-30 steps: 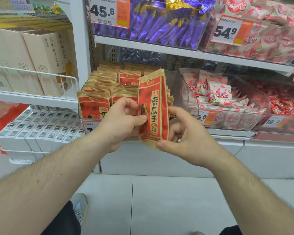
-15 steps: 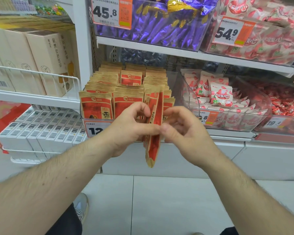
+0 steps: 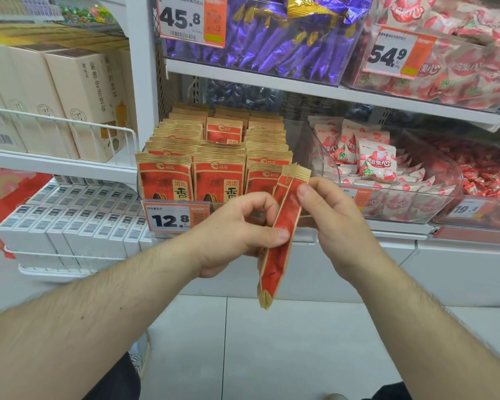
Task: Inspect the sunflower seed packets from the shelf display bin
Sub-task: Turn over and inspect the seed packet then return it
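Both hands are up in front of the shelf, and between them hang a few red-and-gold seed packets point(image 3: 282, 235), turned edge-on to the camera, tops tilted right, bottoms pointing down toward the floor. The left hand point(image 3: 237, 235) pinches them at the middle, thumb pressed across the near face with the other fingers curled behind. The right hand point(image 3: 334, 217) grips the upper end, fingers clamped on the packets just below their gold top edge.

Just beyond the hands sits the display bin point(image 3: 303, 140), a clear one on the lower shelf, packed with upright rows of the same packets point(image 3: 220, 157). A price tag point(image 3: 172, 217) reading 12.8 is on its front. To the right, a second clear bin point(image 3: 433, 203) carries pink-and-white snack bags. Purple wrappers point(image 3: 274, 44) fill the shelf above.
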Motion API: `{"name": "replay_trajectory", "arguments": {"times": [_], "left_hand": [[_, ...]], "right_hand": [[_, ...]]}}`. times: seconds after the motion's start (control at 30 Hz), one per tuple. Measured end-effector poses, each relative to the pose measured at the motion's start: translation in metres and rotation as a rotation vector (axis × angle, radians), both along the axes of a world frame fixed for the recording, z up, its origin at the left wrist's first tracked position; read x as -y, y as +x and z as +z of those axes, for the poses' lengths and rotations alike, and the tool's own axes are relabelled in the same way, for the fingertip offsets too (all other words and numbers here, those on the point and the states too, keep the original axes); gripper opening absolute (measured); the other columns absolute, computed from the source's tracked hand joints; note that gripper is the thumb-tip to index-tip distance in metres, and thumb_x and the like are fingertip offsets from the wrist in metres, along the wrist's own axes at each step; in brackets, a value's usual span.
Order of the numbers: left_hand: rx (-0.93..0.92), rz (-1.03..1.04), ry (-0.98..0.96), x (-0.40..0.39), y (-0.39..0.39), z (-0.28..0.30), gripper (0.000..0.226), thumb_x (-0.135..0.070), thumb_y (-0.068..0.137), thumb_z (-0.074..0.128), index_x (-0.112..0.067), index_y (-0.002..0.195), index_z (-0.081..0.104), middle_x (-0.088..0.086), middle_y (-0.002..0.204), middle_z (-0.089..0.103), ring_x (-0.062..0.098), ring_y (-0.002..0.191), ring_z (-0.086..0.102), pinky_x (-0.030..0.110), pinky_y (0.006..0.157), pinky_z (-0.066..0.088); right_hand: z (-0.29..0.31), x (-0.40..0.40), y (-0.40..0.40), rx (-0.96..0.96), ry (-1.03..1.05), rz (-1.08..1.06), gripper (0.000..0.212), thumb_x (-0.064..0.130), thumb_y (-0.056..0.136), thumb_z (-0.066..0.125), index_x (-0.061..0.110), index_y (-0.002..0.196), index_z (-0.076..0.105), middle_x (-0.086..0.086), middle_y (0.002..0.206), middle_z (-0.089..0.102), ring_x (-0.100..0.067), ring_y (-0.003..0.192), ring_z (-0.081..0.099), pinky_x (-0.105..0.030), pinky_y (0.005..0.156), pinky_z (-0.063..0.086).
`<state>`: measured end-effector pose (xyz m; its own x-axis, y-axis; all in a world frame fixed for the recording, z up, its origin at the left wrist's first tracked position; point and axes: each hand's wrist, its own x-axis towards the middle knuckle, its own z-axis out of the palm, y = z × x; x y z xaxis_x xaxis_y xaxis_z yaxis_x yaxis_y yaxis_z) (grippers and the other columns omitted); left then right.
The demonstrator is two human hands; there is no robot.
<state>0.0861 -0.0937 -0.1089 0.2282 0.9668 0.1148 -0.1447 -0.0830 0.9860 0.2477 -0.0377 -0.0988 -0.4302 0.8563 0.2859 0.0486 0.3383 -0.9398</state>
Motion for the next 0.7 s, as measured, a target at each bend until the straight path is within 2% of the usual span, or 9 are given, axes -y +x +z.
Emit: {"name": "replay_trajectory", "arguments": {"times": [0.1, 0.17, 0.33, 0.47, 0.7], "left_hand": [[0.035, -0.002, -0.027, -0.001, -0.002, 0.0, 0.019, -0.01, 0.071, 0.068, -0.013, 0.075, 0.049, 0.002, 0.069, 0.057, 0.016, 0.061, 0.056, 0.031, 0.061, 0.05], [0.045, -0.004, -0.036, -0.002, -0.004, 0.001, 0.019, -0.012, 0.071, 0.068, -0.013, 0.075, 0.05, 0.003, 0.07, 0.057, 0.018, 0.062, 0.056, 0.031, 0.06, 0.05], [0.057, -0.005, -0.041, -0.001, -0.005, 0.002, 0.017, -0.011, 0.071, 0.068, -0.012, 0.074, 0.051, 0.004, 0.068, 0.057, 0.017, 0.059, 0.056, 0.028, 0.054, 0.05], [0.072, 0.003, -0.045, -0.001, -0.006, 0.002, 0.015, -0.011, 0.071, 0.067, -0.013, 0.072, 0.052, 0.004, 0.07, 0.059, 0.018, 0.061, 0.057, 0.03, 0.056, 0.051], [0.084, 0.019, -0.035, 0.0, -0.005, 0.003, 0.014, -0.009, 0.069, 0.067, -0.013, 0.071, 0.054, 0.003, 0.069, 0.062, 0.016, 0.059, 0.062, 0.028, 0.052, 0.05]], "right_hand": [[-0.002, -0.002, 0.0, -0.012, -0.005, 0.046, 0.021, 0.029, 0.08, 0.063, 0.015, 0.096, 0.064, 0.004, 0.089, 0.071, -0.013, 0.086, 0.066, -0.041, 0.084, 0.054], [-0.003, -0.004, 0.002, 0.001, 0.007, 0.081, 0.025, 0.026, 0.078, 0.067, 0.016, 0.1, 0.065, 0.004, 0.096, 0.072, -0.012, 0.091, 0.067, -0.035, 0.085, 0.055], [-0.004, -0.008, 0.008, -0.01, 0.018, 0.13, 0.043, 0.036, 0.071, 0.071, 0.018, 0.109, 0.065, -0.003, 0.107, 0.072, -0.023, 0.101, 0.067, -0.04, 0.092, 0.055], [-0.006, -0.008, 0.011, 0.018, 0.028, 0.163, 0.053, 0.035, 0.067, 0.076, 0.022, 0.117, 0.063, -0.007, 0.116, 0.07, -0.035, 0.108, 0.064, -0.045, 0.094, 0.055], [-0.003, -0.007, 0.013, 0.043, 0.022, 0.205, 0.062, 0.031, 0.065, 0.078, 0.02, 0.123, 0.06, -0.006, 0.118, 0.069, -0.021, 0.101, 0.066, -0.037, 0.085, 0.056]]}}
